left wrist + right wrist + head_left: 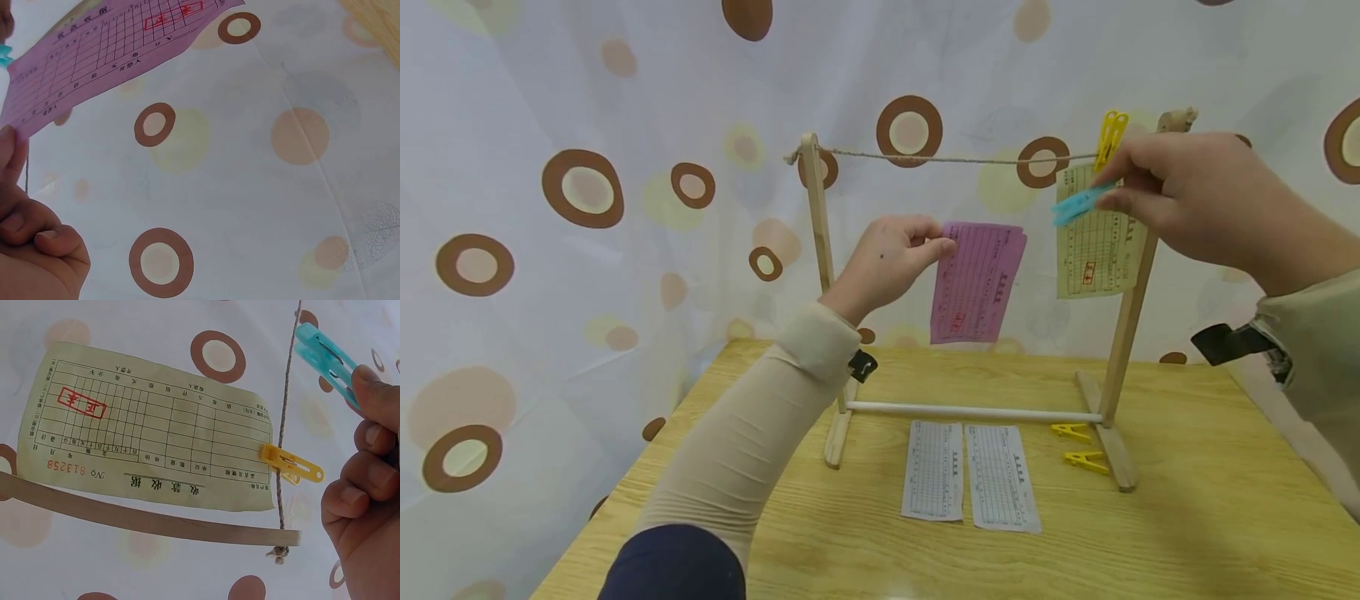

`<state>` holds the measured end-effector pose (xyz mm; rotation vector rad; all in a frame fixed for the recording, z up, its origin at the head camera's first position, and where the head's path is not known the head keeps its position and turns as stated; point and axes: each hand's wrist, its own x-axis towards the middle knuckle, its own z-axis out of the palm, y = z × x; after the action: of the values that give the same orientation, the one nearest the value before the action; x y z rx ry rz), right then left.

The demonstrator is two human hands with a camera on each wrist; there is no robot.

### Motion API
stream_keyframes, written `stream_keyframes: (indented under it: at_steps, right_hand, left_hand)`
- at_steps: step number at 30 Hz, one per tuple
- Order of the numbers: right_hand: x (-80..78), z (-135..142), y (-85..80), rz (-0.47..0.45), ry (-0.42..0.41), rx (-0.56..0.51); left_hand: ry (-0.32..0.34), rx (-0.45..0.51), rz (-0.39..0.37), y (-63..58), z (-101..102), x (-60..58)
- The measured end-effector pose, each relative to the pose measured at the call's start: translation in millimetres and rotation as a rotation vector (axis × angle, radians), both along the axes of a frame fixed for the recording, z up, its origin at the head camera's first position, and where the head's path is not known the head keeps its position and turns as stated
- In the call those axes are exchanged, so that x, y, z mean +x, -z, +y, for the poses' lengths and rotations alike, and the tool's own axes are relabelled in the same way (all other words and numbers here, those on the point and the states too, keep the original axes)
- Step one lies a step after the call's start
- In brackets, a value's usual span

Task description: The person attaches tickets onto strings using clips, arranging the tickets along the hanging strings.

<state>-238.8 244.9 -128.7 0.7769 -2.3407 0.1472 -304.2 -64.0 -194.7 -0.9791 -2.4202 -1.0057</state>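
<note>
My left hand point(891, 260) pinches the top left corner of pink receipt slips point(976, 283), which hang below the rope point(955, 159). In the left wrist view the pink paper point(94, 62) slants across the top left, its corner between thumb and finger. My right hand point(1202, 204) pinches a light blue clothespin point(1081, 205) by one end, in front of a yellow receipt slip point(1093, 258). That slip hangs from the rope by a yellow clothespin point(1110, 137). The right wrist view shows the blue clothespin point(328, 362) beside the rope, apart from the yellow clothespin point(290, 464).
The rope is tied between two wooden posts point(818, 217), joined low down by a white bar point(973, 411). Two white slips point(932, 471) lie side by side on the wooden table point(820, 533). Two yellow clothespins point(1086, 461) lie near the right foot. A patterned curtain hangs behind.
</note>
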Motion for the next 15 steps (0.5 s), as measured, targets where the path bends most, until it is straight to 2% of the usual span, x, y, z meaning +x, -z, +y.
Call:
stream_keyframes:
  at_steps: [6, 15]
  right_hand:
    - [-2.7, 1, -8.4, 0.024, -0.012, 0.016]
    - [-8.0, -4, -21.9, 0.039, -0.051, 0.033]
  left_hand:
    - [-0.010, 0.004, -0.024, -5.8, 5, -1.2]
    - [-0.009, 0.006, -0.015, -13.1, 11, -2.9]
